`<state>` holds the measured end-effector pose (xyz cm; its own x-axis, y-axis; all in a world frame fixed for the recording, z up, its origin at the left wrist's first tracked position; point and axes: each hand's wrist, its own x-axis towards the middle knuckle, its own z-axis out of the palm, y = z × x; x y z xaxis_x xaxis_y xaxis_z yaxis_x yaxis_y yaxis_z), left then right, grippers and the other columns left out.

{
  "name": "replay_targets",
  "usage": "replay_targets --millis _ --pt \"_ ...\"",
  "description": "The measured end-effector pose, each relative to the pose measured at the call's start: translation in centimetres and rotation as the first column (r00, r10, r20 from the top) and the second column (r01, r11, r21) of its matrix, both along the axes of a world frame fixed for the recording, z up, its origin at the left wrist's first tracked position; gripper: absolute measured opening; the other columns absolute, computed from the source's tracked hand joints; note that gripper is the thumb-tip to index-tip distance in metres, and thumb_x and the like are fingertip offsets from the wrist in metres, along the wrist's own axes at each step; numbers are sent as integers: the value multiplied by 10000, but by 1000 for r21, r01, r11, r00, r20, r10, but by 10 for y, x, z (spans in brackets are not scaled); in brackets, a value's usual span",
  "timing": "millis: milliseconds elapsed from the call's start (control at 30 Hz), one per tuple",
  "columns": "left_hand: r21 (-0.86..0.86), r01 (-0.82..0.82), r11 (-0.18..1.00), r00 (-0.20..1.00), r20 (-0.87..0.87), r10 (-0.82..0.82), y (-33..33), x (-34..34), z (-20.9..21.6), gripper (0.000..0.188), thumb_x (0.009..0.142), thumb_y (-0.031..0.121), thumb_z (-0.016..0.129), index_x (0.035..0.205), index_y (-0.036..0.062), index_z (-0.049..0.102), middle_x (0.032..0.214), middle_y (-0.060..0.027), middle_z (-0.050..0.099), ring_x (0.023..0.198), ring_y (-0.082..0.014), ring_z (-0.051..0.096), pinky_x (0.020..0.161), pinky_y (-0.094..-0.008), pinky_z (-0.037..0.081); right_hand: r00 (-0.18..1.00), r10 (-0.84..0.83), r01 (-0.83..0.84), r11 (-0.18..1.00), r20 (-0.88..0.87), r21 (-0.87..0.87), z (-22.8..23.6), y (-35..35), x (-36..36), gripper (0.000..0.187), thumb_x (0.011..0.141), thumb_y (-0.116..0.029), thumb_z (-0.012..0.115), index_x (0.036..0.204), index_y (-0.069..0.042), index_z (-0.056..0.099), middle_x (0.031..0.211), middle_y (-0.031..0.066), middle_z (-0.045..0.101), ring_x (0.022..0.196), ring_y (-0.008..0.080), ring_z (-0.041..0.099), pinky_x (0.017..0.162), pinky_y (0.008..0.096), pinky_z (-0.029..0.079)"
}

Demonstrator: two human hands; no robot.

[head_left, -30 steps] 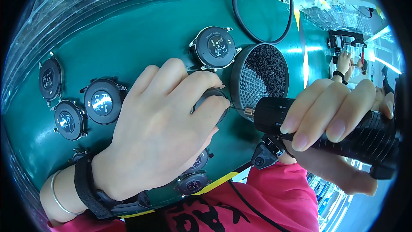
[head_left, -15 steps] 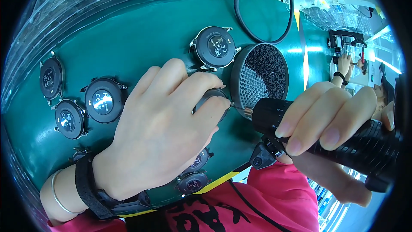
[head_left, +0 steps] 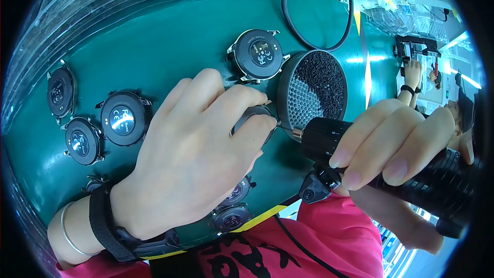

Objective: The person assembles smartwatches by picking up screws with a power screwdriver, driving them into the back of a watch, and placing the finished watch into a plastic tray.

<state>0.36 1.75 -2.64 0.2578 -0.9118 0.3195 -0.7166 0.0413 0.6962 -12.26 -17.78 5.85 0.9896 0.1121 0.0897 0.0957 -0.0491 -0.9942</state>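
My left hand (head_left: 195,149), back upward, is closed around a round smartwatch body (head_left: 249,122). Its fingers cover most of that watch. My right hand (head_left: 396,139) wraps round a black electric screwdriver (head_left: 321,136), which lies nearly level. The thin bit (head_left: 286,129) points left and meets the edge of the held watch; the exact contact is hidden by my fingertips. Just beyond the bit stands a round dark dish (head_left: 303,98) with a perforated plate, partly covered by small black screws (head_left: 327,77).
Face down beyond my left hand lies one watch body (head_left: 259,55); several more, such as this watch body (head_left: 123,118), lie to the left. Two watch bodies (head_left: 231,218) sit near the table's front edge. A black cable (head_left: 284,15) loops at the back. Another person's arm (head_left: 411,80) shows at far right.
The rear end of the screwdriver has dipped slightly along with my right hand. My left hand keeps the same hold on the watch body, and the bit stays at its edge.
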Motion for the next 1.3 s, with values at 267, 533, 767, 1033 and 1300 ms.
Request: replay_targets --millis 267,533,767,1033,1300 --pt "15 3 1000 1000 -19 -3 -2 0 -1 452 602 64 836 1031 115 702 1173 -35 648 840 -261 523 742 -367 444 996 -13 17 999 90 -45 -12 7 13 270 908 -247 650 867 12 587 783 172 662 632 316 664 680 425 579" --pt "7 -3 1000 999 37 3 1 2 0 439 607 71 831 1024 121 702 1168 -31 648 860 -263 531 756 -376 437 973 -27 52 993 227 -104 -2 0 6 395 878 -353 681 1005 -9 534 828 157 638 602 281 652 614 376 567" --pt "19 -7 1000 1000 29 6 -1 2 2 430 607 71 829 1014 120 702 1166 -34 648 866 -266 535 772 -384 437 939 -38 95 984 342 -151 -2 11 -7 546 851 -445 707 1125 -27 488 868 145 618 576 250 642 556 333 556" --pt "16 3 1000 1000 20 -3 -2 2 2 435 604 65 830 1017 116 704 1170 -39 647 861 -265 530 769 -380 442 883 -35 142 970 468 -196 -12 12 2 734 821 -551 738 1263 -48 436 914 130 594 547 215 631 489 284 544" --pt "6 -9 1000 1000 25 9 2 0 0 435 614 54 827 1027 110 701 1170 -48 645 861 -267 520 757 -362 460 836 -33 175 962 548 -209 -16 15 9 879 802 -634 752 1367 -62 397 946 119 576 526 188 622 441 251 536"
